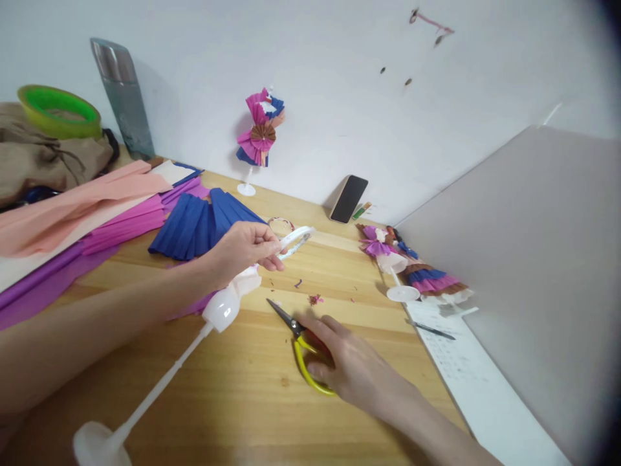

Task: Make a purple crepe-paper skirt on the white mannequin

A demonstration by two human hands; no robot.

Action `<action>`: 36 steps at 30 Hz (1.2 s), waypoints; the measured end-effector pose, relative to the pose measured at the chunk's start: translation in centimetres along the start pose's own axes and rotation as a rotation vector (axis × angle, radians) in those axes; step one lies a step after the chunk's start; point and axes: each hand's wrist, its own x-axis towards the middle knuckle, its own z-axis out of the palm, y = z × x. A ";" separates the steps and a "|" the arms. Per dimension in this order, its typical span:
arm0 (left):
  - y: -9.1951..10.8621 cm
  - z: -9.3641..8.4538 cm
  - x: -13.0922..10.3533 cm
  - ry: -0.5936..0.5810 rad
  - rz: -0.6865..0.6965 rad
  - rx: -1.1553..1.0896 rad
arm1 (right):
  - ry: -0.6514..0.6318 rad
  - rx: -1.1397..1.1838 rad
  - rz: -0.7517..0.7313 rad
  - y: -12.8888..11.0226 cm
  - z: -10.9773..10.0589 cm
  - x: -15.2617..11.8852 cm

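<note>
Blue paper point(187, 230) is pleated, but the tilted white stand point(223, 310) looks mostly undecorated. The left hand point(247, 244) pinches a white loop point(295, 235), and behind it a paper-trimmed stand point(262, 134) seems nearly finished. The right hand point(361, 362) curls over the scissors point(287, 318), its grip unclear.

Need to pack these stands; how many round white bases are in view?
3 clear: the lower-left base, the wall-side base under the paper figure, and the right-hand base near the pen. A possible fourth, far right, is partly hidden.
</note>
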 end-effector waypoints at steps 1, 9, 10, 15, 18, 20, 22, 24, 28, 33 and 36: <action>0.1 0.0 0.0 -0.003 -0.001 0.005 | -0.037 -0.025 0.001 -0.2 -0.1 -0.3; 0.4 0.3 -0.2 -0.018 -0.011 0.019 | 0.000 -0.164 -0.113 -1.2 0.0 -0.6; 0.4 0.3 -0.2 -0.018 -0.011 0.019 | 0.063 -0.172 -0.143 -1.1 0.0 -0.1; 0.2 0.0 -0.1 -0.022 0.009 0.013 | 0.229 -0.269 -0.456 -0.3 0.8 4.8; 0.1 -0.2 -0.2 -0.021 0.017 0.022 | 0.153 -0.382 -0.607 0.6 1.0 7.1; 0.2 -0.3 -0.2 -0.015 0.016 0.020 | 0.116 -0.379 -0.597 1.3 0.7 7.7; 0.3 -0.3 -0.1 -0.007 0.010 0.014 | 0.146 -0.338 -0.499 2.2 -0.2 7.5; 0.5 -0.4 0.1 -0.009 0.005 0.015 | 0.242 -0.301 -0.404 2.8 -1.5 6.9; 0.9 -0.9 0.4 -0.084 0.039 0.092 | 0.707 -0.146 -0.433 2.5 -4.0 6.5; 1.1 -1.8 0.6 -0.217 0.050 0.208 | 0.638 -0.051 -0.463 0.8 -6.0 8.3; 0.8 -2.1 0.9 -0.249 0.064 0.231 | 0.419 0.136 -0.413 1.1 -6.7 9.5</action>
